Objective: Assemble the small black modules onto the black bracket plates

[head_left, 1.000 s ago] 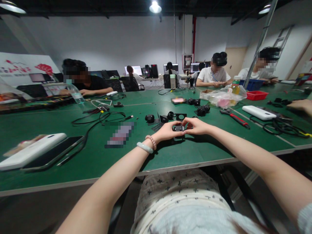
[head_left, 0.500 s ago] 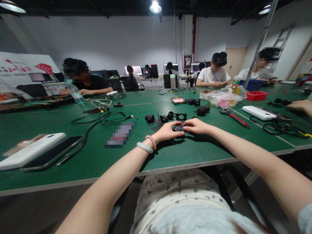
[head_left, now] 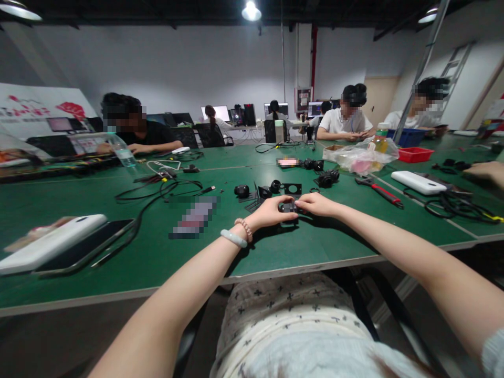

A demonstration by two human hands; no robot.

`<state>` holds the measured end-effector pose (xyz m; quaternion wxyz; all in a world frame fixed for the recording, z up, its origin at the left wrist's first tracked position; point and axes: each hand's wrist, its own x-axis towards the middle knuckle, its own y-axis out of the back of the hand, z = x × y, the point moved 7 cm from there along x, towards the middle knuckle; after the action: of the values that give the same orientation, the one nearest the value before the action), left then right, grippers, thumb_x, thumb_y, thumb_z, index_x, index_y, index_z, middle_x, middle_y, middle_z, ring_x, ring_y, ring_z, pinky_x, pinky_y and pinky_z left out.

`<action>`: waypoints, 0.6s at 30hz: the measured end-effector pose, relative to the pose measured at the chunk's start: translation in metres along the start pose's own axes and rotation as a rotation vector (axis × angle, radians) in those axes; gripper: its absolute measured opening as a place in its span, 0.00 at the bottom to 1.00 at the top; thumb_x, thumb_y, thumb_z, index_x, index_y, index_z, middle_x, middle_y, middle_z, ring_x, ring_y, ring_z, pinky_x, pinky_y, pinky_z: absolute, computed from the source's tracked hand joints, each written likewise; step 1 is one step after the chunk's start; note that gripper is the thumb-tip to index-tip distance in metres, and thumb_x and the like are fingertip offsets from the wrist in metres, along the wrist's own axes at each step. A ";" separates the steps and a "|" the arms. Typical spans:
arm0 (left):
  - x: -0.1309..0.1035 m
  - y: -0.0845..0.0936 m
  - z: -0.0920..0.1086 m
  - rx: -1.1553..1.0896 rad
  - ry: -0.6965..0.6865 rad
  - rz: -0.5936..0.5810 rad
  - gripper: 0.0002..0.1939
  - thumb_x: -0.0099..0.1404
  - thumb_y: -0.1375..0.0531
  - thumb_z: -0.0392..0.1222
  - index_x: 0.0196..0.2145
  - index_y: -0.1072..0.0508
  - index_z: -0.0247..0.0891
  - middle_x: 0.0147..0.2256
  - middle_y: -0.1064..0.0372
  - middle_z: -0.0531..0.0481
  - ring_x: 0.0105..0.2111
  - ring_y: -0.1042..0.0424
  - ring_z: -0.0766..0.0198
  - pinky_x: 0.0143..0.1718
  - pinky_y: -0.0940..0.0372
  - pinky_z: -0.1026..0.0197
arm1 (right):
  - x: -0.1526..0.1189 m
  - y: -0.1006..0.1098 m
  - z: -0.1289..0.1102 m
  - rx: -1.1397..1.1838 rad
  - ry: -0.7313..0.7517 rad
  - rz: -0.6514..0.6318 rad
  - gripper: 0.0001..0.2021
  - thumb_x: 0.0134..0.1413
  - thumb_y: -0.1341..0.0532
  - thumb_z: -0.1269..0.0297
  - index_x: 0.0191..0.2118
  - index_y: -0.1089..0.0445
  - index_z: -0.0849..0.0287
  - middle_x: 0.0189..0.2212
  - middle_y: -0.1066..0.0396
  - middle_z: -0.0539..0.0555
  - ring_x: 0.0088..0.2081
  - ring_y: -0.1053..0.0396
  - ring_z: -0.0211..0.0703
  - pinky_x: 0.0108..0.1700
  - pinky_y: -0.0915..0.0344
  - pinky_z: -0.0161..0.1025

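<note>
Close to the table's near side, my left hand (head_left: 272, 211) is closed around a small black blocky part (head_left: 289, 208), thumb on the near side and forefinger curled over the far side. My right hand (head_left: 318, 203) pinches at the right end of the same part; its fingertips hide that end. Just beyond the hands lie a flat black plate with a round hole (head_left: 293, 188), a round black piece (head_left: 275, 186), a black ring (head_left: 314, 190) and thin black strips (head_left: 252, 203). A black lens-like piece (head_left: 241, 191) sits further left.
On the green table (head_left: 252, 257), an adjustable wrench (head_left: 380, 192) and a white power bank (head_left: 418, 182) lie to the right. A red tray (head_left: 416, 154) stands behind them. Black cables (head_left: 173, 188), a phone (head_left: 86, 245) and a bottle (head_left: 123, 150) are on the left. Co-workers sit opposite.
My right hand has shifted slightly, its fingers drawn lower and closer together at the part. More of the black ring beyond it now shows. My left hand has hardly moved.
</note>
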<state>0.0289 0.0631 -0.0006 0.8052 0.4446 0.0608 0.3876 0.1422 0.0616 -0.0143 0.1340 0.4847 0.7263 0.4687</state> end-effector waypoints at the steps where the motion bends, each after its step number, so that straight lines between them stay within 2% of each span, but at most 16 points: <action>1: 0.000 0.000 0.000 -0.001 0.000 0.000 0.31 0.47 0.41 0.54 0.47 0.36 0.36 0.44 0.34 0.46 0.43 0.35 0.57 0.45 0.42 0.58 | 0.000 0.000 0.000 -0.006 -0.005 0.006 0.21 0.53 0.54 0.54 0.25 0.34 0.66 0.22 0.34 0.52 0.25 0.40 0.35 0.27 0.47 0.31; 18: 0.000 0.000 -0.002 -0.030 0.023 0.019 0.32 0.46 0.40 0.53 0.47 0.36 0.35 0.45 0.34 0.45 0.42 0.34 0.56 0.45 0.42 0.56 | 0.000 0.008 -0.005 -0.086 0.007 0.043 0.19 0.53 0.52 0.56 0.28 0.31 0.66 0.23 0.33 0.54 0.25 0.38 0.36 0.28 0.47 0.31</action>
<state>0.0280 0.0648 -0.0022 0.8074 0.4286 0.0599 0.4010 0.1438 0.0600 -0.0051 0.1421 0.4922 0.6954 0.5040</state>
